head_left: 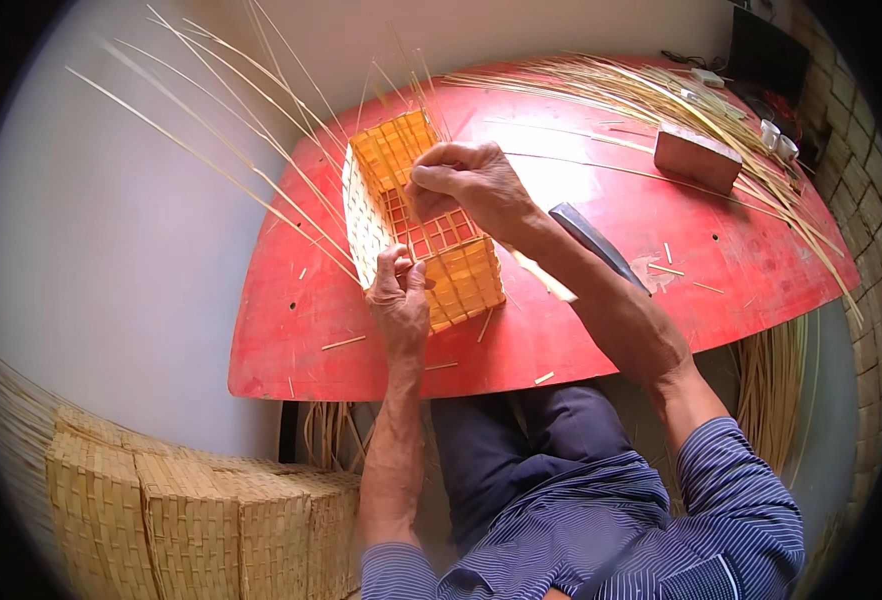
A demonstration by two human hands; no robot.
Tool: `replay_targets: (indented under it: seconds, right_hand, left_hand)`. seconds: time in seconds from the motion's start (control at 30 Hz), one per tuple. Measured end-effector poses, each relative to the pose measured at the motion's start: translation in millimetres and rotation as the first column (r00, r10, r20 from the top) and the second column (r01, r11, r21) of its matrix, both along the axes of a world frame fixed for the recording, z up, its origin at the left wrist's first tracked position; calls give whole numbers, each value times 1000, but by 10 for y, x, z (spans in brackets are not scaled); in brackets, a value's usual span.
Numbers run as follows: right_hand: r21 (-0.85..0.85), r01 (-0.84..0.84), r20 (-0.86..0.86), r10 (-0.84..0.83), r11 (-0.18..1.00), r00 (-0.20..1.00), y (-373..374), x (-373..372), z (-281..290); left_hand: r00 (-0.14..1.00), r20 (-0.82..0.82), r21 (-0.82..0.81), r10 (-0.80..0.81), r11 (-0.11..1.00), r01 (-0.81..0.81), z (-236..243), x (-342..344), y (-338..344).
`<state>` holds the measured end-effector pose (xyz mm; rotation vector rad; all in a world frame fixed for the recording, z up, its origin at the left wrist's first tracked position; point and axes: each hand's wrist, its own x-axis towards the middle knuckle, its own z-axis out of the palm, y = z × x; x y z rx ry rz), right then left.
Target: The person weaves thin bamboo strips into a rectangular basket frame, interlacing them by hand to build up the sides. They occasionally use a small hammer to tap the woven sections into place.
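Observation:
A rectangular woven bamboo basket (466, 285) stands on the red table, with orange-yellow sides, an open lattice bottom and a pale left wall. Long loose strips fan out from it to the upper left. My left hand (399, 298) is closed on the near left corner of its rim, thumb and fingers pinched together. Above the basket's opening, my right hand (476, 185) is closed in a pinch near the far right side. A thin strip seems to run down from its fingertips, but the fingers partly hide what they hold.
Beyond my right forearm lies a long dark tool (601, 248), partly covered. A reddish brick (698, 157) weighs down long bamboo strips (601, 80) on the red table (311, 290). Short offcuts are scattered about. Stacked woven baskets (211, 510) stand at lower left; white cups (776, 140) at far right.

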<state>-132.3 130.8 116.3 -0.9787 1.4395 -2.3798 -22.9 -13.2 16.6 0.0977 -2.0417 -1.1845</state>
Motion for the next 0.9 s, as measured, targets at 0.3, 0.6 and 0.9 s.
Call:
replay_targets:
  seconds: [0.3,0.6,0.9]
  right_hand:
    - [99,452,6,-455,886,891,390,-107,-587]
    - [106,329,113,-340,939,934,496,-194,-737]
    - [108,243,162,-258,964,952,563,-211,-912]
  left_hand:
    - [990,-104,52,-93,994,99,-111,-36,-16]
    - [997,-73,-136,-10,991,0,-70,6,-13]
    - [993,48,-121,-110,986,115,33,26,-99]
